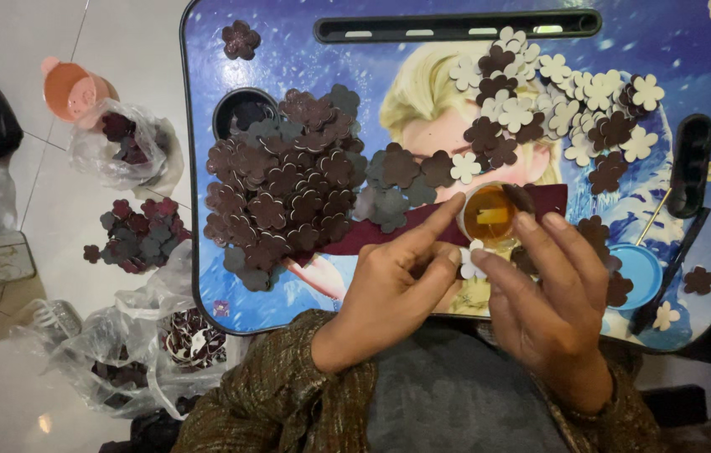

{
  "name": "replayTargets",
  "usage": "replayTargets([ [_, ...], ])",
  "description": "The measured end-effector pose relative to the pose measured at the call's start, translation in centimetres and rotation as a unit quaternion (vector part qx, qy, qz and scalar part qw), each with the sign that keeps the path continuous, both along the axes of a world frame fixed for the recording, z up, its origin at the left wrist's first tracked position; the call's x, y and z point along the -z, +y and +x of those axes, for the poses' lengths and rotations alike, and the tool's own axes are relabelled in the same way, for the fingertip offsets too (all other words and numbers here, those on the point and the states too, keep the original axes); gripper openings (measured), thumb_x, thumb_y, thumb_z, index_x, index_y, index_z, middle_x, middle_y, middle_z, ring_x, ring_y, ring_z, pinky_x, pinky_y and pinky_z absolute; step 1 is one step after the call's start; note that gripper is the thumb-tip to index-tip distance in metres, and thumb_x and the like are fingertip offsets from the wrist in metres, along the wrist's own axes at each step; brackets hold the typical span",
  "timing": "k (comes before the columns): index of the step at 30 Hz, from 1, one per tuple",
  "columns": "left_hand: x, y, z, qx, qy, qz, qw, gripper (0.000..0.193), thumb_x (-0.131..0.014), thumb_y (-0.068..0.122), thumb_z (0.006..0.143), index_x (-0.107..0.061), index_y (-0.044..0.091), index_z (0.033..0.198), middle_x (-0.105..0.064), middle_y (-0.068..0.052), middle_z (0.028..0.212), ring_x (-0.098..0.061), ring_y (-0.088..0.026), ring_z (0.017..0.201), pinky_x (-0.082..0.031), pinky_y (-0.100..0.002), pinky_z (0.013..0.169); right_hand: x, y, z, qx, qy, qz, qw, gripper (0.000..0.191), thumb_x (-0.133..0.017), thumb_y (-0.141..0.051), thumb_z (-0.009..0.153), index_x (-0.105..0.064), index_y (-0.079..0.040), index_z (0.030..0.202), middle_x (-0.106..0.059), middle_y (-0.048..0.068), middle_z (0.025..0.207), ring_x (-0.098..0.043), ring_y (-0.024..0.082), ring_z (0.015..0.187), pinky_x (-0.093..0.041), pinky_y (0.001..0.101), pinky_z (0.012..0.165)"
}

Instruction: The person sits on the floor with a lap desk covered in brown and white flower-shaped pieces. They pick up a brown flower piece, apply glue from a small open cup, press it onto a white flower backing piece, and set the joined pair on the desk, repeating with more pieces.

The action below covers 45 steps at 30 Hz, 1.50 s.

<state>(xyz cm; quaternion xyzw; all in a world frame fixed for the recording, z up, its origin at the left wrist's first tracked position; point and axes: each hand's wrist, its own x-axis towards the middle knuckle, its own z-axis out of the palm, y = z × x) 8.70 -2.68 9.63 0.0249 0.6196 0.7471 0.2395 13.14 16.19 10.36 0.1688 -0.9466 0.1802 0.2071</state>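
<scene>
While both hands meet at the lower centre of the frame, the left hand (393, 273) and right hand (544, 294) pinch between their fingertips a small cream flower-shaped cutout (470, 262). The left forefinger stretches up toward a small round cup of amber liquid (490, 216), which the right fingertips touch from the right. Around them lies the blue picture-printed tabletop (204, 252). A big heap of dark brown flower cutouts (288, 184) fills its centre left, and a mixed heap of cream and brown cutouts (552, 109) sits upper right. A blue lid (639, 273) lies right of the hands. On the floor at far left are plastic bags (125, 151) with more cutouts.
</scene>
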Motion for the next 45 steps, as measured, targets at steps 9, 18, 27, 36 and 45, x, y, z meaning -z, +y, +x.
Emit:
replayTargets([
  [9,0.7,-0.1,-0.3,-0.009,0.044,-0.068,0.997,0.056,-0.062,0.006,0.101,-0.051,0.006,0.155,-0.065,0.006,0.080,-0.053,0.003,0.073,-0.049,-0.017,0.067,-0.8,0.9,0.2,0.057,0.039,-0.041,0.997,0.025,-0.062,0.007,0.086,-0.073,-0.005,0.104,-0.060,0.023,0.134,-0.056,0.040,0.128,-0.047,0.0490,0.110],
  [18,0.4,-0.4,-0.6,0.024,-0.117,0.031,0.992,0.057,-0.060,0.007,0.098,-0.049,0.009,0.153,-0.068,0.006,0.086,-0.062,0.002,0.075,-0.059,-0.019,0.070,0.4,0.7,0.8,0.068,-0.089,-0.125,0.986,0.026,-0.081,0.002,0.082,-0.072,-0.003,0.107,-0.073,0.014,0.111,-0.069,0.025,0.105,-0.056,0.0362,0.091],
  [27,1.9,-0.7,-0.1,0.072,-0.094,0.060,0.991,0.053,-0.057,0.007,0.103,-0.052,0.007,0.156,-0.069,0.003,0.092,-0.059,0.000,0.077,-0.054,-0.019,0.070,1.5,0.5,0.8,-0.003,-0.082,-0.207,0.975,0.025,-0.082,-0.001,0.085,-0.065,-0.001,0.104,-0.075,0.004,0.105,-0.072,0.023,0.108,-0.057,0.0302,0.089],
  [36,2.4,-4.0,0.5,-0.099,0.228,-0.270,0.930,0.017,-0.072,0.012,0.097,-0.072,0.004,0.112,-0.076,-0.009,0.099,-0.075,-0.022,0.084,-0.057,-0.032,0.074,3.3,2.5,2.0,0.036,-0.030,-0.226,0.973,0.077,-0.077,0.014,0.093,-0.034,-0.003,0.154,-0.071,0.017,0.108,-0.072,0.025,0.101,-0.061,0.0323,0.084],
  [45,3.7,-4.7,2.9,-0.007,0.346,-0.356,0.868,0.028,-0.080,0.015,0.083,-0.069,0.003,0.106,-0.066,-0.011,0.103,-0.062,-0.032,0.097,-0.051,-0.043,0.084,4.6,3.5,3.1,0.024,-0.036,-0.172,0.984,0.081,-0.078,0.014,0.095,-0.030,0.001,0.158,-0.072,0.018,0.104,-0.072,0.024,0.094,-0.058,0.0355,0.091],
])
